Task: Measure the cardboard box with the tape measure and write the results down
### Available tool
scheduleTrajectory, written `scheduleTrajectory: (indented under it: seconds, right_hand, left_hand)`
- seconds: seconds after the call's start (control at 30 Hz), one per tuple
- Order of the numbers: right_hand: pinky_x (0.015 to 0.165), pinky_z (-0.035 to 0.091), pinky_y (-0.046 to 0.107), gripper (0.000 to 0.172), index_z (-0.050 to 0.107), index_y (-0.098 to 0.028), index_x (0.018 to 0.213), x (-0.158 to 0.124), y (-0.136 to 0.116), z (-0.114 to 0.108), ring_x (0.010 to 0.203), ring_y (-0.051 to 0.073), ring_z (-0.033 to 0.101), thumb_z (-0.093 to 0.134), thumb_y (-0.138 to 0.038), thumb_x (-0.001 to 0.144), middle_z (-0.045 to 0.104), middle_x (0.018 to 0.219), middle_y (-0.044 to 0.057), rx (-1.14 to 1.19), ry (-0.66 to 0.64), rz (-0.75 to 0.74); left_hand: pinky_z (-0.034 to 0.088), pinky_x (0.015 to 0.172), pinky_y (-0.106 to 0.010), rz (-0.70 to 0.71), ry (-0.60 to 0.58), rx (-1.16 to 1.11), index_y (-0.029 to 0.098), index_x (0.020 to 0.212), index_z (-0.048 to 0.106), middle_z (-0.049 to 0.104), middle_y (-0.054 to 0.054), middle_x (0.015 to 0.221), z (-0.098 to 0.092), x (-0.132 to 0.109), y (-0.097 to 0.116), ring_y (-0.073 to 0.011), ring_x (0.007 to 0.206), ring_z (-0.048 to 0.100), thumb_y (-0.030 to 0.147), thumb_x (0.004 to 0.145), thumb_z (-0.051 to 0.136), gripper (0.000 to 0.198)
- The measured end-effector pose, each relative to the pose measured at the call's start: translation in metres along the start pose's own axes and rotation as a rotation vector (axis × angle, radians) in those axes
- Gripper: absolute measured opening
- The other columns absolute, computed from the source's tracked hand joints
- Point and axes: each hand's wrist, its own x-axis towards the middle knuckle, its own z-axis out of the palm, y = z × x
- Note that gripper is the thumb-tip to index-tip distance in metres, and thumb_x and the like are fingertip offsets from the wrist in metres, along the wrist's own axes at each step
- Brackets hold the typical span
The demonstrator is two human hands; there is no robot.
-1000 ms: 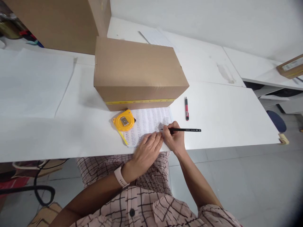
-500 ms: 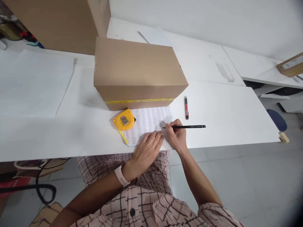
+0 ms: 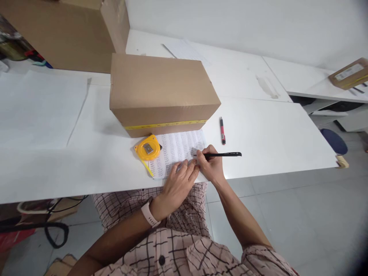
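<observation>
My right hand (image 3: 211, 165) is closed on a black pen (image 3: 222, 154), its tip resting on a sheet of paper (image 3: 178, 147) covered with rows of small writing. My left hand (image 3: 178, 184) lies flat on the sheet's near edge, fingers stretched out, touching the right hand. A yellow tape measure (image 3: 148, 147) sits on the sheet's left corner, its tape running along the front of a brown cardboard box (image 3: 161, 92) just behind the paper.
A red and black marker (image 3: 222, 130) lies on the white table (image 3: 273, 138) right of the box. A larger cardboard box (image 3: 71, 30) stands at the back left, with big white sheets (image 3: 40, 107) beside it. Another desk with a small box (image 3: 349, 73) is at the far right.
The pen moved slightly right and then back left over the paper. The left hand stayed pressed on the sheet. The view shifted a little.
</observation>
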Motion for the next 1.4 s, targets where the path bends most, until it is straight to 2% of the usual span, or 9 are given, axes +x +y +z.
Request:
scheduleTrajectory:
  seconds: [0.23, 0.57, 1.07, 1.4]
  right_hand:
    - [0.050, 0.037, 0.027, 0.030, 0.047, -0.023, 0.067, -0.0003, 0.0009, -0.0003, 0.053, 0.011, 0.045, 0.064, -0.035, 0.088, 0.048, 0.057, -0.005, -0.014, -0.023, 0.001]
    - [0.051, 0.037, 0.027, 0.029, 0.046, -0.023, 0.066, -0.0014, 0.0005, -0.0006, 0.053, 0.011, 0.044, 0.063, -0.032, 0.089, 0.046, 0.057, -0.006, -0.028, -0.053, -0.002]
    - [0.052, 0.037, 0.027, 0.027, 0.047, -0.023, 0.066, 0.0006, -0.0015, -0.0016, 0.054, 0.011, 0.045, 0.063, -0.030, 0.086, 0.047, 0.058, -0.005, -0.012, -0.014, 0.006]
    - [0.053, 0.037, 0.027, 0.027, 0.044, -0.023, 0.066, 0.0003, -0.0022, -0.0018, 0.053, 0.010, 0.044, 0.062, -0.029, 0.086, 0.045, 0.058, -0.006, -0.039, -0.035, 0.014]
  left_hand:
    - [0.046, 0.101, -0.045, 0.009, 0.029, 0.010, 0.010, 0.140, 0.055, 0.060, -0.012, 0.143, 0.0002, 0.0002, -0.0004, -0.0277, 0.124, 0.055, 0.017, 0.099, 0.052, 0.041]
    - [0.045, 0.102, -0.045, 0.005, 0.002, 0.016, 0.010, 0.143, 0.053, 0.061, -0.013, 0.142, -0.0017, 0.0002, -0.0006, -0.0276, 0.126, 0.054, 0.018, 0.101, 0.049, 0.043]
    - [0.044, 0.102, -0.044, 0.003, 0.030, 0.027, 0.013, 0.140, 0.056, 0.060, -0.010, 0.144, 0.0005, -0.0002, -0.0003, -0.0266, 0.125, 0.054, 0.019, 0.100, 0.052, 0.040]
    - [0.044, 0.102, -0.044, -0.001, 0.029, 0.017, 0.012, 0.140, 0.056, 0.061, -0.011, 0.141, 0.0000, 0.0002, -0.0003, -0.0266, 0.124, 0.055, 0.020, 0.101, 0.051, 0.040]
